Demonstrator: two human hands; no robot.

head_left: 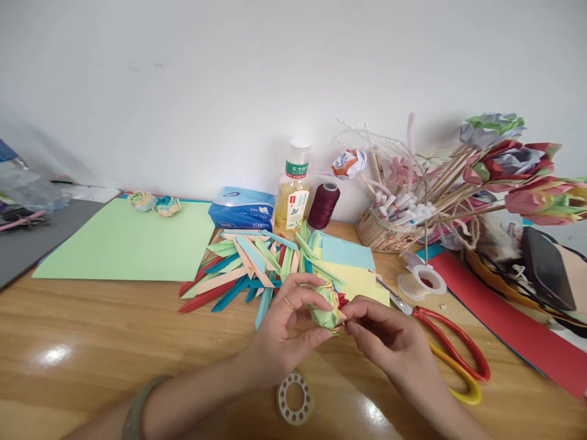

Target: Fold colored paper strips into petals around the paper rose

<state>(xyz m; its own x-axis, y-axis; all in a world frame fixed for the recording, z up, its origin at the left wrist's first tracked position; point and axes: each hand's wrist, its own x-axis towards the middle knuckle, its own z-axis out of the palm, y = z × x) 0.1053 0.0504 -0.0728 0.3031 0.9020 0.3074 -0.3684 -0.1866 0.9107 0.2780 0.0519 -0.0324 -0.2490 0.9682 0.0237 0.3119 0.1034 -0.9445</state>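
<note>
A small green and yellow folded paper flower (324,310) is held above the wooden table. My left hand (287,327) wraps its fingers and thumb around the flower's left side. At the flower's right edge, my right hand (389,336) pinches a pointed paper tip between thumb and fingertips. Behind the hands lies a pile of folded paper strips (247,260) in green, red, blue and peach. A roll of tape (294,398) lies flat just below my left hand.
Scissors (452,342) with red and yellow handles lie to the right, beside a white spool (419,282). A bottle (293,192), tissue pack (243,209), maroon thread (323,206) and basket (387,235) of paper flowers stand behind. Green paper (132,244) and two small paper flowers (166,206) lie left.
</note>
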